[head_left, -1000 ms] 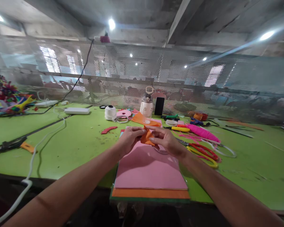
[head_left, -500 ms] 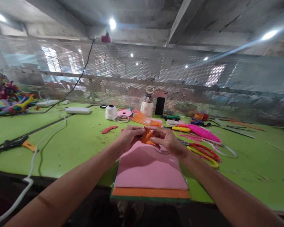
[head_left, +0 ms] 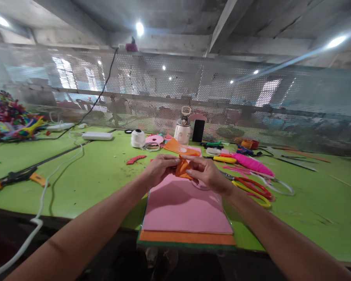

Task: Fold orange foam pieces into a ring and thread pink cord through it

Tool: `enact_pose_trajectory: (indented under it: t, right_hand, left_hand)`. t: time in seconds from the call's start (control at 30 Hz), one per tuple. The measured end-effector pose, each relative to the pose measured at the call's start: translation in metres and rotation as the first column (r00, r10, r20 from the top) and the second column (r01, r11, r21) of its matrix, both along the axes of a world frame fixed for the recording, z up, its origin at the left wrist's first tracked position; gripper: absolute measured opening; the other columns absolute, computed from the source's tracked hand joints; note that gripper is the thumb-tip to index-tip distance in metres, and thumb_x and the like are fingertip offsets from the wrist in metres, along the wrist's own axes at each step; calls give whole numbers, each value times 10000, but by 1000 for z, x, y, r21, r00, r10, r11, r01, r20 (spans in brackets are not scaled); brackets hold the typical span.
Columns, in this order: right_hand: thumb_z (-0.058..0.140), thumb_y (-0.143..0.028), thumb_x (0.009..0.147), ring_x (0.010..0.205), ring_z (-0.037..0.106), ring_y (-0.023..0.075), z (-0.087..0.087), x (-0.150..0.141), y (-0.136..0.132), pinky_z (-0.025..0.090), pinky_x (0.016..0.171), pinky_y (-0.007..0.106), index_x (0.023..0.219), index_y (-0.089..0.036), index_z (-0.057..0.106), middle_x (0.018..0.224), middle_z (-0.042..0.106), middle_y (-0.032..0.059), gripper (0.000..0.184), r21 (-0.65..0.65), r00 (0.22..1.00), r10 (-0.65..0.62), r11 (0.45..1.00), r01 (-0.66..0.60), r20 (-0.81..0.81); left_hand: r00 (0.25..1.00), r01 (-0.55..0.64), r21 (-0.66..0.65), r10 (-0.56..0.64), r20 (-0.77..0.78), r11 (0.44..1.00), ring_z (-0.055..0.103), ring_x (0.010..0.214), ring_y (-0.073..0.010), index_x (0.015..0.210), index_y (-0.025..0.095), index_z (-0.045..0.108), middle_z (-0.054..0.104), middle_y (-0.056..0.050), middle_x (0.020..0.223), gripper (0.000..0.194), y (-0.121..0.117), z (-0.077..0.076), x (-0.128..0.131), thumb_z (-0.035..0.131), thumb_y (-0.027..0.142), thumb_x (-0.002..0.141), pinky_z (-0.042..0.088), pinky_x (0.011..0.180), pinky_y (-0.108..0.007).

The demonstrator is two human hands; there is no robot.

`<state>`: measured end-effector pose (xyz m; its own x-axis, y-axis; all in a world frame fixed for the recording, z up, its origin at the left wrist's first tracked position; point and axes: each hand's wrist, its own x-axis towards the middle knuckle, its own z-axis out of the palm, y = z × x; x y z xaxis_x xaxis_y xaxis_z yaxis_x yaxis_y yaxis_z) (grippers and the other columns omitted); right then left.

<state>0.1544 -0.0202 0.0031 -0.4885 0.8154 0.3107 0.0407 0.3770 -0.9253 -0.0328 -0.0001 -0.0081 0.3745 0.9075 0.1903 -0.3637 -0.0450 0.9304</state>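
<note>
- Grip: left hand point(head_left: 160, 170) and right hand point(head_left: 208, 174) both pinch the orange piece point(head_left: 183, 170), above the stack of sheets point(head_left: 187, 212).
- Stack of sheets: reaches the front edge of the surface point(head_left: 105, 175).
- Scissors point(head_left: 253, 184): right of the stack.
- Bottle point(head_left: 182, 134) and phone point(head_left: 198, 130): upright, near the back edge.

No lettering, label, brand, number or sign can be read. With the orange paper point(head_left: 183, 170) as the clock's centre, the bottle point(head_left: 182, 134) at twelve o'clock has faint marks too small to make out. The phone point(head_left: 198, 130) at one o'clock shows a dark face. At four o'clock, any print on the pale ring point(head_left: 202, 186) is too blurred to read.
</note>
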Motion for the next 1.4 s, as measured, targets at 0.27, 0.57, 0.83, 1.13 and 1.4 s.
enact_pose_trajectory:
  t: [0.27,0.57,0.83,1.13,1.4]
  right_hand:
    - [707,-251,734,453,423,64,-3,-1,4,318,420,212,1246,-161,620,585,504,-56,527,-109,994,8,994,-20,-109]
    - [714,-223,739,489,440,67,-5,-1,5,329,436,213,1250,-174,610,638,529,-40,524,-158,987,17,987,-42,-157]
    - [710,-235,745,484,426,69,-4,-3,3,307,423,215,1271,-153,583,644,545,-37,547,-145,990,36,988,-56,-138]
    - [647,-219,794,437,394,52,-1,-1,1,287,402,202,1292,-148,583,583,453,-70,507,17,999,26,999,-27,45]
    - [598,-176,811,449,409,58,1,-2,-1,327,414,192,1338,-155,538,582,480,-59,531,120,996,17,992,-28,90]
  left_hand:
    - [998,-44,45,47,-46,998,472,524,-97,637,108,718,605,-35,584,243,-3,2,2,819,327,603,326,520,-248]
    - [993,-74,107,83,-82,992,435,510,-86,623,100,687,554,-13,560,288,-5,3,4,790,369,642,283,508,-252]
    - [996,-86,51,88,-30,995,469,518,-94,629,104,709,576,-16,562,218,-8,6,5,798,299,587,315,517,-246]
    - [995,-98,7,98,0,995,442,469,-87,610,88,679,527,2,512,102,-4,1,4,710,186,610,307,481,-246]
    - [1000,-14,0,14,-17,1000,469,509,-83,660,89,690,556,-10,565,143,-1,3,-1,759,211,627,319,515,-232]
